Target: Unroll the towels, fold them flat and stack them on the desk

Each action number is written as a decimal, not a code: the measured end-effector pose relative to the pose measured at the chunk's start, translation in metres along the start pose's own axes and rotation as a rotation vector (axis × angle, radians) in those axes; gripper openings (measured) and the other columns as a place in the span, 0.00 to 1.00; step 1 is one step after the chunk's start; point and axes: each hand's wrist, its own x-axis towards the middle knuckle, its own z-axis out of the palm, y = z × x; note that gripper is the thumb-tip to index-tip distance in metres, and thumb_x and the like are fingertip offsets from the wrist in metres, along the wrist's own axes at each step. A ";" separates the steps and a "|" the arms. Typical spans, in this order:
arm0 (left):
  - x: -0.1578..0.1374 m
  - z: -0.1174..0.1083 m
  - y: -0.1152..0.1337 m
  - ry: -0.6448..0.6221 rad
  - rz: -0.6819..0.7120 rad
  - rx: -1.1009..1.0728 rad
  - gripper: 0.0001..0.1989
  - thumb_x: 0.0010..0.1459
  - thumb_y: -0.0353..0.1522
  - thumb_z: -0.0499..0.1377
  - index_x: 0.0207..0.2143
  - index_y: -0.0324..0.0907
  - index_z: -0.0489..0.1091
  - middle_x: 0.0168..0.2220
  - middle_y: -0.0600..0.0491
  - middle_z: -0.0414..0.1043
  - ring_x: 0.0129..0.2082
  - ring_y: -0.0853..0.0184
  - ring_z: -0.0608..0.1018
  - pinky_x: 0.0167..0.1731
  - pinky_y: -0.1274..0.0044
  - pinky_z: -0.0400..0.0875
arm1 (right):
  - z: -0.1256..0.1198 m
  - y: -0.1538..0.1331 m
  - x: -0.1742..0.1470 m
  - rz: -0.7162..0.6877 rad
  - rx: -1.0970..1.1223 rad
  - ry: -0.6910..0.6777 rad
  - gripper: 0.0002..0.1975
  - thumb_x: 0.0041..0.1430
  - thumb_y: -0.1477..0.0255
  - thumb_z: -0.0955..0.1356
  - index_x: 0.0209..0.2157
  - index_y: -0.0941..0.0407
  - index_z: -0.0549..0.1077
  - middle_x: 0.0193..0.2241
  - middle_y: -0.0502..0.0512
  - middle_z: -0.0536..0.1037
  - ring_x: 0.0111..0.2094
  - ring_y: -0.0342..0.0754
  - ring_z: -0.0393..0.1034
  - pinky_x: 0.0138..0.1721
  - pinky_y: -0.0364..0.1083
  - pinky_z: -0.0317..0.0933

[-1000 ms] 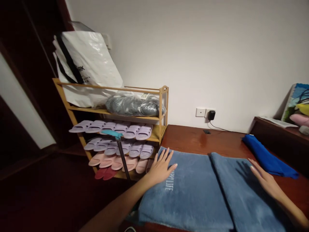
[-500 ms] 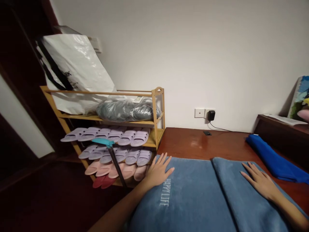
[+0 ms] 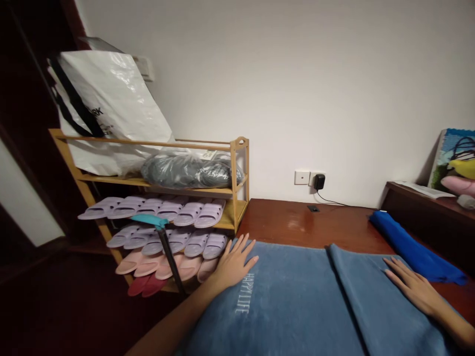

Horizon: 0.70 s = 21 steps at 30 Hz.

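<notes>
A blue-grey towel [image 3: 297,291] with "HAPPY LIFE" lettering lies spread on the brown wooden table [image 3: 289,220]. Its right part is folded over, and the fold's edge runs toward me. My left hand [image 3: 235,262] rests flat on the towel's far left corner, fingers spread. On the folded part, near its right side, my right hand [image 3: 411,284] lies flat with its fingers stretched out. Neither hand grips the cloth. The near end of the towel runs out of view.
Left of the table stands a wooden shoe rack [image 3: 233,198] with several slippers [image 3: 210,212], a white bag [image 3: 115,99] and a plastic-wrapped grey bundle [image 3: 185,170]. A blue-topped pole [image 3: 168,257] stands before it. Folded blue cloth [image 3: 415,247] lies at right; a charger [image 3: 319,181] is plugged into the wall.
My right hand has slid to the right over the folded part of the towel. The left hand stays at the corner. The view has shifted slightly to the right.
</notes>
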 end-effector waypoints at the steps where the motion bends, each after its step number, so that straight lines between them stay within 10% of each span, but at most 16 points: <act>1: -0.001 0.000 0.000 -0.007 0.001 -0.004 0.29 0.65 0.49 0.43 0.63 0.46 0.52 0.66 0.48 0.45 0.65 0.58 0.48 0.60 0.59 0.42 | -0.002 0.006 -0.003 0.020 -0.001 0.000 0.38 0.55 0.44 0.52 0.62 0.49 0.54 0.63 0.52 0.53 0.65 0.51 0.40 0.62 0.56 0.45; 12: -0.001 0.002 -0.002 -0.050 0.007 0.001 0.30 0.64 0.50 0.42 0.64 0.47 0.51 0.66 0.49 0.45 0.65 0.59 0.49 0.60 0.59 0.44 | -0.010 0.040 0.002 0.083 -0.083 -0.019 0.37 0.55 0.44 0.51 0.62 0.47 0.52 0.63 0.51 0.51 0.65 0.51 0.40 0.60 0.58 0.49; 21: -0.004 -0.005 0.005 0.001 -0.007 0.026 0.30 0.65 0.49 0.42 0.63 0.44 0.53 0.65 0.46 0.46 0.65 0.58 0.49 0.60 0.58 0.39 | -0.023 0.013 0.005 0.043 -0.157 0.039 0.37 0.55 0.45 0.50 0.61 0.49 0.55 0.63 0.53 0.52 0.64 0.51 0.43 0.61 0.58 0.47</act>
